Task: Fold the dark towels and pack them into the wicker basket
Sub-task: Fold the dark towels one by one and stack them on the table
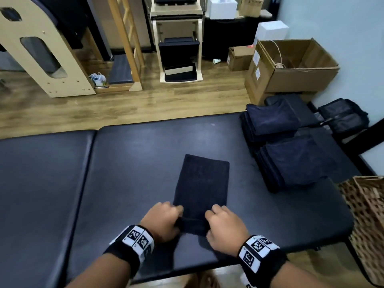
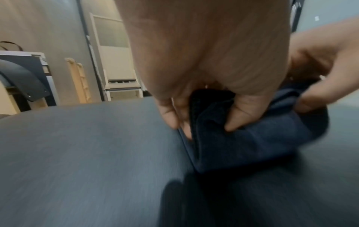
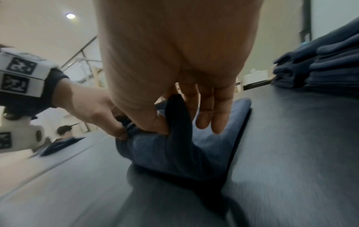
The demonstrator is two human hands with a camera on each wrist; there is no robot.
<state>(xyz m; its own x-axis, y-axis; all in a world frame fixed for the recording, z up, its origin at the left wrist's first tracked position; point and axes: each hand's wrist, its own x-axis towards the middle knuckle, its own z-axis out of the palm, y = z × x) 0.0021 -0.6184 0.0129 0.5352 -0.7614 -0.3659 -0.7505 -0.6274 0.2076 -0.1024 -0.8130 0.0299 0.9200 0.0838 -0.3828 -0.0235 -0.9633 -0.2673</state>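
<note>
**Three cameras on one towel**

The head view looks forward and down from above the dark towel (image 1: 200, 183), taking in the whole table (image 1: 128, 163). The left wrist view sits low, very near the towel's near edge, facing along the left hand (image 2: 209, 61). The right wrist view looks likewise along the right hand (image 3: 174, 53). All three share that gripped near edge.

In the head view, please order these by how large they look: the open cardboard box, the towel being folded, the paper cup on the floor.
1. open cardboard box, although it is farther away
2. towel being folded
3. paper cup
</note>
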